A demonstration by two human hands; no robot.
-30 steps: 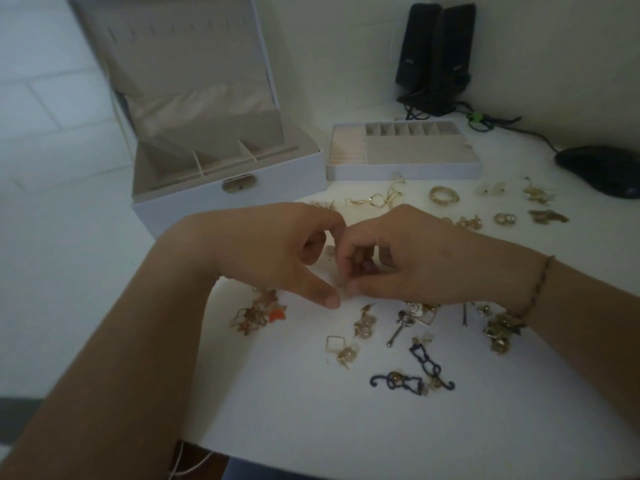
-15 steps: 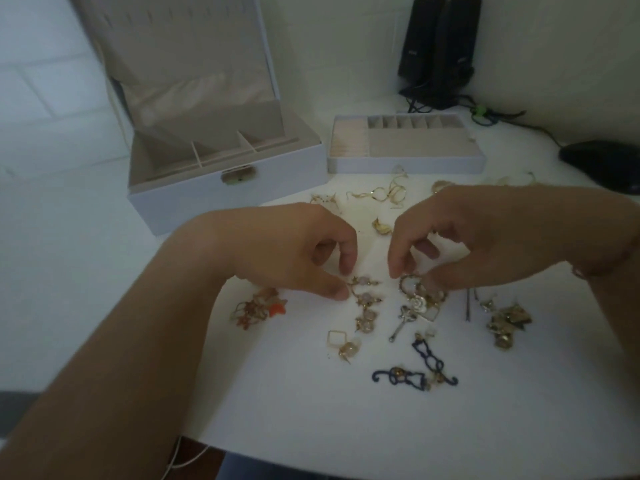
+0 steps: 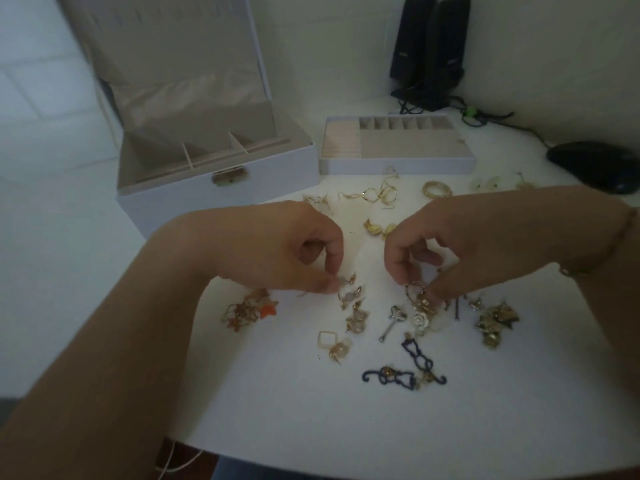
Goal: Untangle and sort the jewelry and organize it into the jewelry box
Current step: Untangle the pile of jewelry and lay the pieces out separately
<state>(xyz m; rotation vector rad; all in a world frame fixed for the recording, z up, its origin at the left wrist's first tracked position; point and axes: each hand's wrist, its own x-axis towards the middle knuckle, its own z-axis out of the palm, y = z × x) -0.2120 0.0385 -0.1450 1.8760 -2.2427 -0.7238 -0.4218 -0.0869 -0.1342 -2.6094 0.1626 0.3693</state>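
the left hand (image 3: pixel 277 251) pinches a small gold earring (image 3: pixel 348 280); the right hand (image 3: pixel 460 247) pinches a tangled gold jewelry cluster (image 3: pixel 420 299) above the white table (image 3: pixel 311 427).

Both arms reach forward over the table. The left hand (image 3: pixel 277 251) has its thumb and finger pinched together. The right hand (image 3: pixel 460 244) pinches too, fingers curled down.
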